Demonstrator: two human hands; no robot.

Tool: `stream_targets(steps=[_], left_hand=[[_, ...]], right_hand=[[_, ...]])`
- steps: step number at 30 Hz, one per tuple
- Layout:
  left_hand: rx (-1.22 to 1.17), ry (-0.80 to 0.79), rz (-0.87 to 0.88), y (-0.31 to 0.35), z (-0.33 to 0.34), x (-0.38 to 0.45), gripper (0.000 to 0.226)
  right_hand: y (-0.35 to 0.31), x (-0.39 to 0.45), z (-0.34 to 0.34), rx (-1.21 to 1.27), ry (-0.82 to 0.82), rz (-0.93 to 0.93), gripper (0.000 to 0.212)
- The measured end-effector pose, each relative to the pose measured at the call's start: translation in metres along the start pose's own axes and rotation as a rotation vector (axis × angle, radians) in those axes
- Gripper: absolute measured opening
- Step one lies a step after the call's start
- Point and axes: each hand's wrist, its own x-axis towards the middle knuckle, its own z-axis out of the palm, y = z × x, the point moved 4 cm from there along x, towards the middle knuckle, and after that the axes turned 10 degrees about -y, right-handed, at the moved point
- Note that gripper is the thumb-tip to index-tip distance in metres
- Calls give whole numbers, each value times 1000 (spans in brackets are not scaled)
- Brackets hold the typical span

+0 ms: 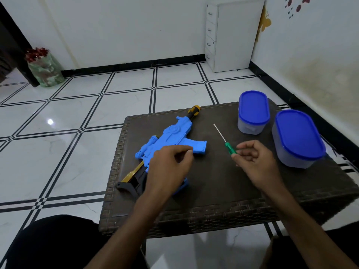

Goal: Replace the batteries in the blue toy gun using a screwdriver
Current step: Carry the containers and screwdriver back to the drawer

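The right hand (254, 158) has its fingers (245, 145) curled, pinching the green handle of the screwdriver (225, 141), whose thin metal shaft points toward the far edge of the counter (223, 191). The left hand (171, 164) rests over the blue toy gun (174, 138), fingers loosely bent with the tips on the gun's body. The gun lies flat along the counter's left side, muzzle at the far edge, dark stock at the left edge. Two blue-lidded containers (297, 134) stand near the far right corner
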Motion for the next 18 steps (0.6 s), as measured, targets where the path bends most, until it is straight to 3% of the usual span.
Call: stream_targets(steps=[5,10,15,18], left_hand=[[-506,-169,-211,23,45,24,32],[-630,-276,-271,30,60,40,25],[-719,-219,-296,30,60,56,20],[-841,-190,-337,28,54,66,14]], right_hand=[[-11,-12,8,243,-9,-84,30],[-12,-17,12,262,-59,-97,26],[-17,-4,-5,10,72,-122,14],[-40,22,-26,-232,117,-157,21]])
